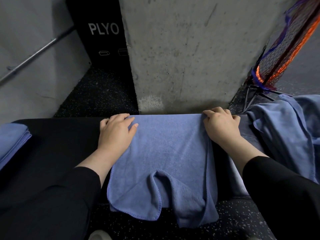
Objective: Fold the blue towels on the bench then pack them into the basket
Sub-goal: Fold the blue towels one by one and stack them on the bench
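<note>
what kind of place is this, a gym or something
Most likely a gym. A black box marked PLYO stands by the concrete pillar, a metal bar leans along the wall, and the floor is black speckled rubber. Blue towels lie on a padded black bench.

Blue towels on a black bench

We see a soft blue towel (161, 153) on the black bench (57, 135), more blue towels (290, 129) at its right end, black sleeves (285, 196), a black floor (97, 94) with white specks, a grey wall (181, 49), and an orange and blue net (284, 54).
</note>
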The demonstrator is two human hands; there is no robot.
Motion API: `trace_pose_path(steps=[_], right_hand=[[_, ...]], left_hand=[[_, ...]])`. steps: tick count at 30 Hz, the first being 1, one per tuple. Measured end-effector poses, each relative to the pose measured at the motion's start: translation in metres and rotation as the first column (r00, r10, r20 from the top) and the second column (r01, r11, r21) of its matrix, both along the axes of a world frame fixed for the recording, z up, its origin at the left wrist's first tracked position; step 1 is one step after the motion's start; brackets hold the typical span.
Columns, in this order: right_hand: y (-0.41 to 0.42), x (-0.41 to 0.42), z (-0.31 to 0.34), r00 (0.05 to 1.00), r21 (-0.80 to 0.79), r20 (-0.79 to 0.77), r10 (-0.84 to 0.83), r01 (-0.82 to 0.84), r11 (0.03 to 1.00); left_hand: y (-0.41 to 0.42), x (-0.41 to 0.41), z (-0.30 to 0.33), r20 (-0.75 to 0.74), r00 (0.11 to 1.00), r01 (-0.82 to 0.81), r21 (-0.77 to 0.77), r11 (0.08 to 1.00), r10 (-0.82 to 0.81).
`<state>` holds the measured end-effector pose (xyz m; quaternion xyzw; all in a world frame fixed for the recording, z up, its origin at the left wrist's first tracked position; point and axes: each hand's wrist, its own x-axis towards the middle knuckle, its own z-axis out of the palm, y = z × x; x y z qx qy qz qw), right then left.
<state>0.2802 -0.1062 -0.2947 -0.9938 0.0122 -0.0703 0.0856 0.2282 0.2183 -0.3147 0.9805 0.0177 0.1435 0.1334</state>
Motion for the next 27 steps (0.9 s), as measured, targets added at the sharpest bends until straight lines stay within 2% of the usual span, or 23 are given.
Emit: trace_pose_path(steps=[4, 11, 14, 16, 19, 21, 24, 27], right_hand=[[-0.006, 0.001, 0.0, 0.995, 0.003, 0.036, -0.09, 0.09, 0.996], [-0.012, 0.003, 0.002, 0.993, 0.08, 0.118, -0.028, 0.019, 0.997], [-0.012, 0.002, -0.002, 0.984, 0.071, 0.167, 0.057, -0.069, 0.995], [-0.011, 0.003, -0.002, 0.989, 0.07, 0.131, 0.067, -0.077, 0.995], [-0.013, 0.003, 0.0, 1.0, 0.053, 0.004, -0.019, 0.019, 0.998], [-0.014, 0.002, -0.001, 0.999, 0.052, -0.012, -0.032, 0.033, 0.998], [-0.012, 0.001, 0.001, 0.993, 0.084, 0.116, 0.017, -0.027, 0.996], [-0.01, -0.003, 0.012, 0.952, 0.125, 0.243, 0.187, -0.222, 0.967]], left_hand=[[-0.001, -0.001, 0.001, -0.012, 1.0, -0.013, 0.008, 1.0, 0.013], [-0.002, -0.002, 0.003, -0.022, 1.0, -0.021, 0.005, 1.0, 0.021], [-0.002, -0.002, 0.003, -0.029, 0.999, -0.022, 0.003, 1.0, 0.022], [-0.002, -0.002, 0.002, -0.027, 0.999, -0.019, 0.004, 1.0, 0.019], [-0.001, -0.002, 0.001, -0.023, 1.0, -0.02, 0.005, 1.0, 0.02], [-0.002, -0.002, 0.003, -0.025, 1.0, -0.011, 0.01, 1.0, 0.011], [-0.002, -0.003, 0.004, -0.058, 0.998, -0.006, 0.018, 1.0, 0.007], [-0.004, -0.007, 0.011, -0.064, 0.998, 0.015, 0.067, 0.998, -0.011]])
